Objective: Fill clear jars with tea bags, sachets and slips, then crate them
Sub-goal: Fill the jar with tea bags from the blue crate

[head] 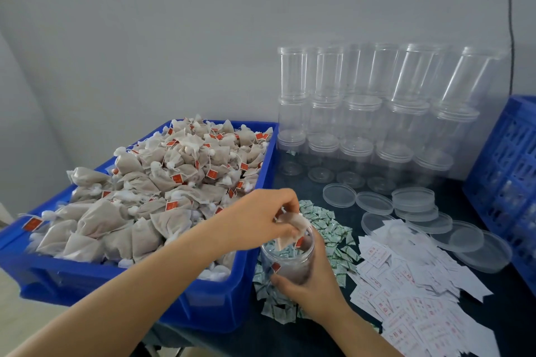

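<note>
Head view: right hand [311, 284] wraps the clear jar [288, 255] near the table's front edge, over green sachets [327, 229]. Left hand [261, 219] pinches a tea bag [294, 224] at the jar's mouth, beside the blue bin [203, 307].

Both forearms are bare to the frame's lower edge; the left hand [261, 219] and right hand [311, 288] wear no gloves, rings or watch.
</note>
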